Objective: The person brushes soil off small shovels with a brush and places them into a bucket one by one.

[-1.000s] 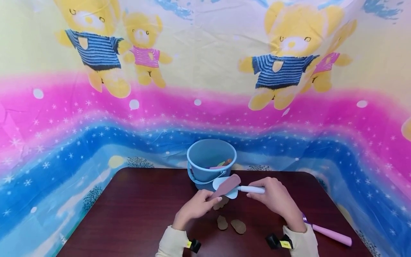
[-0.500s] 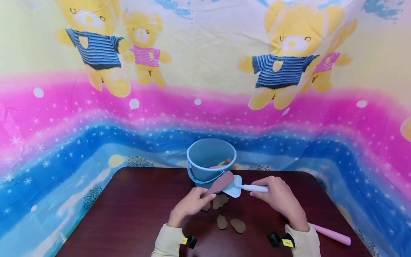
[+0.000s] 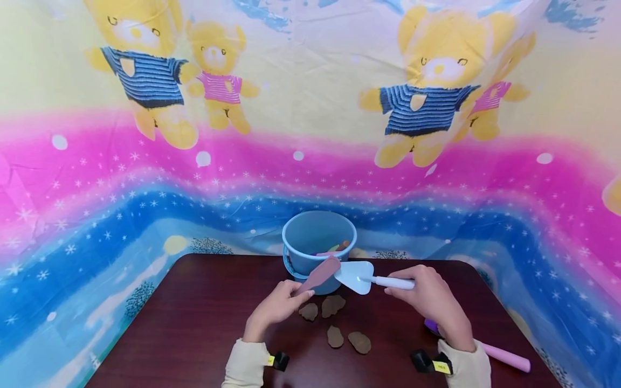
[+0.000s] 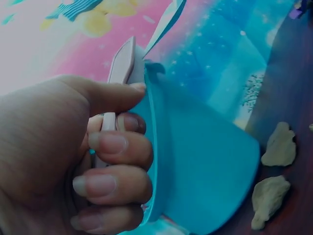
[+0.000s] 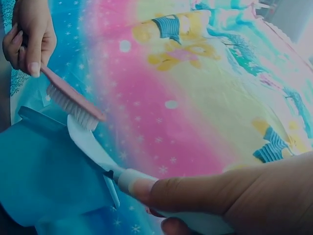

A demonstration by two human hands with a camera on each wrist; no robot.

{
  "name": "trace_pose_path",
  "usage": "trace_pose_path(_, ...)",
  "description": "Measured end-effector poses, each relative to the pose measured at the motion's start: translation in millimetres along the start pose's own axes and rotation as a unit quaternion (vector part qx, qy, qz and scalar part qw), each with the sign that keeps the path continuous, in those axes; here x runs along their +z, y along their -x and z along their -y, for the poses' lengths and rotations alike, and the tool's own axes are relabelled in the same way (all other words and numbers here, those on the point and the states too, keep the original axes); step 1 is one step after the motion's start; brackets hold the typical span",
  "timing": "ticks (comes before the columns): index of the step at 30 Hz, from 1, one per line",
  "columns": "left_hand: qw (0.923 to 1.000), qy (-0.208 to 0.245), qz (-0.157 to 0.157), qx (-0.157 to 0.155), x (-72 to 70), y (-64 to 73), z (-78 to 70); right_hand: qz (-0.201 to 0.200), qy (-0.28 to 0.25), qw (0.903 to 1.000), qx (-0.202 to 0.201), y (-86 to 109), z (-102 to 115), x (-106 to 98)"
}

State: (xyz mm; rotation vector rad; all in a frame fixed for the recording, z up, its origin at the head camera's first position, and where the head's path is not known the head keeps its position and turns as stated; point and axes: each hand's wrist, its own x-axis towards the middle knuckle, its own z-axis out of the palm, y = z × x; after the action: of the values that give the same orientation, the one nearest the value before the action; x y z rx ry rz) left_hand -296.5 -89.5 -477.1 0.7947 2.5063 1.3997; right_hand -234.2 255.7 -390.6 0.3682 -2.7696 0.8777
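Observation:
My left hand [image 3: 276,308] grips the handle of a pink brush [image 3: 320,274]. White bristles show along the brush's underside in the right wrist view. In my right hand [image 3: 432,295] is the white handle of a small pale blue shovel [image 3: 358,277]. The bristles meet the tip of the shovel's blade in the right wrist view. Both tools are raised in front of a blue bucket [image 3: 303,265]. Below them, several flat brown lumps [image 3: 333,306] lie on the table.
A pink-handled tool with a purple end [image 3: 506,357] lies at the right, partly behind my right forearm. Colourful objects [image 3: 335,251] sit inside the bucket. The dark red table [image 3: 204,312] reaches back to a printed bear curtain [image 3: 291,178].
The hands have drawn apart: the left with the brush went left, the right with the shovel went right. The brush has slid over the blade towards its tip, uncovering more of it.

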Motion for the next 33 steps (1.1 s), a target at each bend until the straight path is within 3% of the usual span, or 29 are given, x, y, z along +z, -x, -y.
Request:
trace_pose_path(6,0.9988,0.048,-0.012,0.002,-12.8,4.8,3.8,-0.02,-0.026,0.9995,0.002,-0.6,1,-2)
trace_pose_path(12,0.9971,0.071,-0.027,-0.005,-19.8,9.2,4.0,-0.004,-0.046,0.9988,0.014,-2.0,2,-2)
trace_pose_path(22,0.9967,0.071,-0.039,0.002,-22.0,9.8,3.6,-0.023,-0.038,0.9989,0.013,-3.3,4,-1)
trace_pose_path(29,0.9959,0.081,-0.039,-0.001,-19.1,10.2,2.7,-0.027,-0.063,0.9976,0.0,-4.2,4,3)
trace_pose_path(33,0.9956,0.085,-0.039,0.002,-18.9,11.0,0.5,-0.035,-0.045,0.9983,0.005,-4.2,5,5)
